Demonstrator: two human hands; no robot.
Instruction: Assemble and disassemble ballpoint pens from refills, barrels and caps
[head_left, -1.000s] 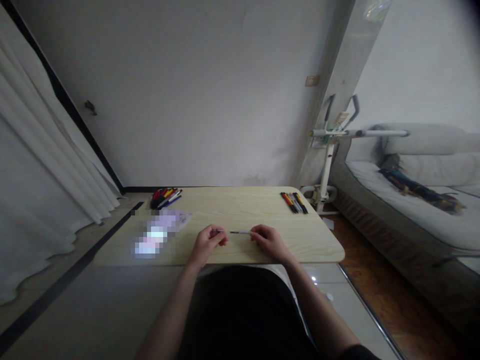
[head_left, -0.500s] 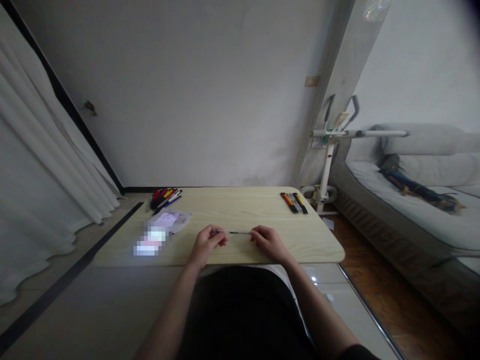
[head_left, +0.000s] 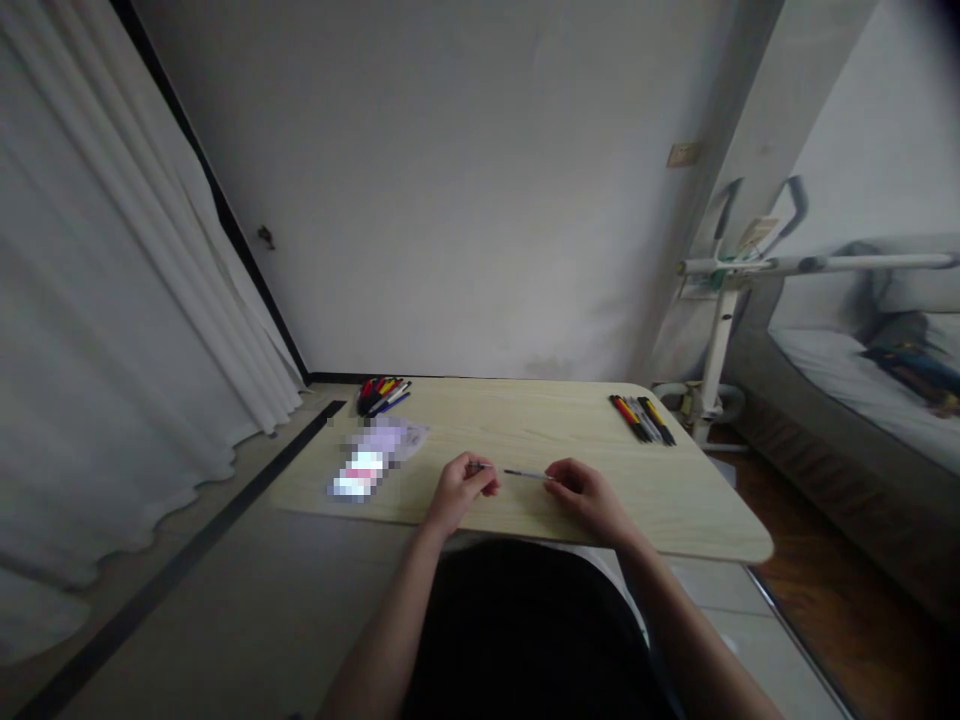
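My left hand (head_left: 463,487) is closed around a pen barrel (head_left: 480,465), of which a short, thin, dark and clear piece shows between the fingers. Facing it, my right hand (head_left: 586,490) pinches the right end of a pen refill (head_left: 527,474), a slim pale stick with a dark stretch at its left end. The refill lies nearly level and points at the left hand, with a small gap between it and the barrel. Both hands are just above the near part of the wooden table (head_left: 517,420).
Several mixed pens (head_left: 382,396) lie heaped at the table's back left. A row of pens (head_left: 643,419) lies at the back right. A lit, blurred-out phone (head_left: 360,472) and a clear plastic bag (head_left: 415,440) are left of my hands. Exercise equipment (head_left: 720,340) stands beyond the table.
The head view has turned left, so the table and everything on it sit further right in the picture. Both hands keep their hold, the barrel and refill still slightly apart.
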